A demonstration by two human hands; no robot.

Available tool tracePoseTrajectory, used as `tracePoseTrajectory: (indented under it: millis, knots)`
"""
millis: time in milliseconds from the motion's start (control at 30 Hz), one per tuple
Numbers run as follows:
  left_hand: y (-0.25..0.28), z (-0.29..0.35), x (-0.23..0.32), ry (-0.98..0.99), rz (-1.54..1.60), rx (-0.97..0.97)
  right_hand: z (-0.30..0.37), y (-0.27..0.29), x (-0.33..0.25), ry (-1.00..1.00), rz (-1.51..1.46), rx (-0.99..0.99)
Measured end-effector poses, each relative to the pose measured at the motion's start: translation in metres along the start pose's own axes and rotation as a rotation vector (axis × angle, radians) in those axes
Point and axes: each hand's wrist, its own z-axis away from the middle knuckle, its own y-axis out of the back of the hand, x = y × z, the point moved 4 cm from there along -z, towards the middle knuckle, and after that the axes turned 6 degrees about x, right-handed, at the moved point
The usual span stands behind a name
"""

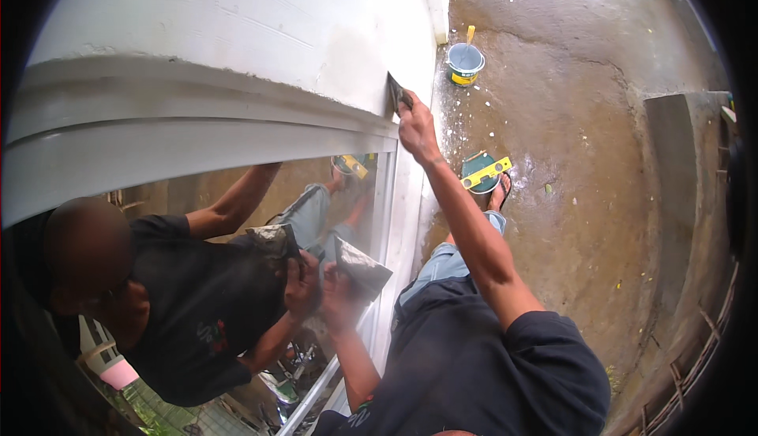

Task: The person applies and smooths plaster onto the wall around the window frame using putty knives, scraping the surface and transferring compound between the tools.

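Observation:
My right hand [417,130] is closed around a putty knife [397,93], its dark blade laid against the white wall [347,33] near the wall's corner, just above the window frame. Lower down, close to the window glass, my left hand [339,303] grips a wide putty knife [362,269]. Whitish putty smears that broad blade. The window glass [189,191] mirrors my dark shirt, both arms and the left-hand knife.
On the wet concrete floor [560,144] stands a bucket [464,75] with a yellow-handled tool in it. A yellow spirit level [486,173] lies across a green round lid or bucket by my sandalled foot. White flecks dot the ground. A concrete ledge [671,136] runs along the right.

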Motion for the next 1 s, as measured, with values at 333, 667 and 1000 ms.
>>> tracePoseTrajectory:
  millis: [333, 667, 1000]
  knots:
    - [-0.030, 0.007, 0.010, -0.029, -0.091, -0.210, 0.040, 0.052, -0.031, -0.003, -0.084, -0.111]
    - [0.047, -0.015, -0.005, -0.320, -0.563, 0.009, -0.015, -0.004, 0.008, -0.107, -0.097, -0.151]
    - [-0.059, 0.009, 0.010, -0.395, -0.617, -0.185, 0.082, 0.117, -0.007, -0.282, -0.379, -0.274]
